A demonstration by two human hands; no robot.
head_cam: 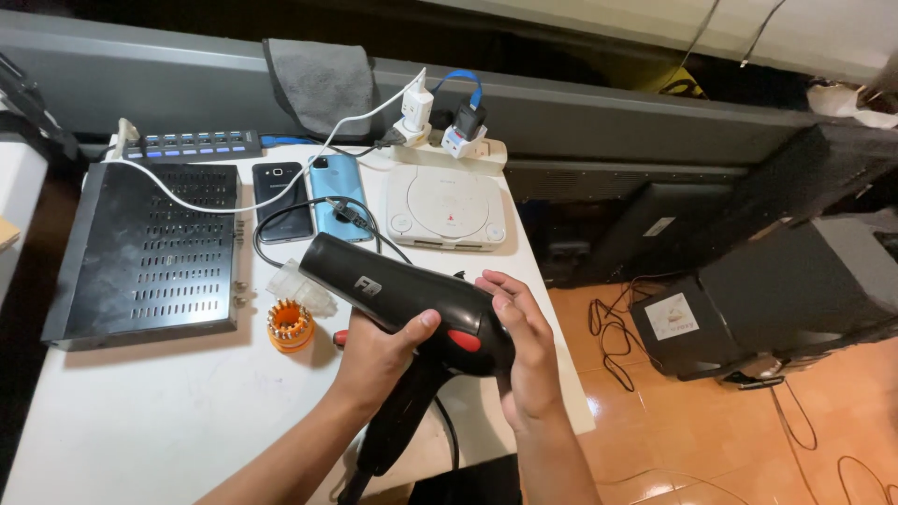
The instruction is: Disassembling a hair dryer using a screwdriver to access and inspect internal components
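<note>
— Nearest the camera, what do the two hands have?

— A black hair dryer [402,299], held above the near edge of the white table [140,421]. The left hand [379,355] wraps the body from below, fingers curled around the underside and the thumb pressed on top just beside the red switch [465,340]. The right hand [524,351] sits at the rear end, palm against the back cap, fingers bent over it rather than spread.

— Which way does its long axis run?

— The barrel runs from lower right to upper left: the rear end lies under the right hand, the nozzle points up and left, away from both grips. The handle [398,421] drops down toward the person, between the forearms, with the cord trailing off it.

— Which hand is nearer the nozzle?

— The left one, at mid-body. The right is at the opposite end.

— And beyond the nozzle?

— Just past it, an orange screwdriver bit holder [290,325] with a clear plastic piece [299,288] above it. To the left lies a black vented metal box [140,252]. Farther back, two smartphones [313,198] lie side by side, next to a white game console [445,208]. At the far edge, a power strip [449,145] carries chargers.
</note>
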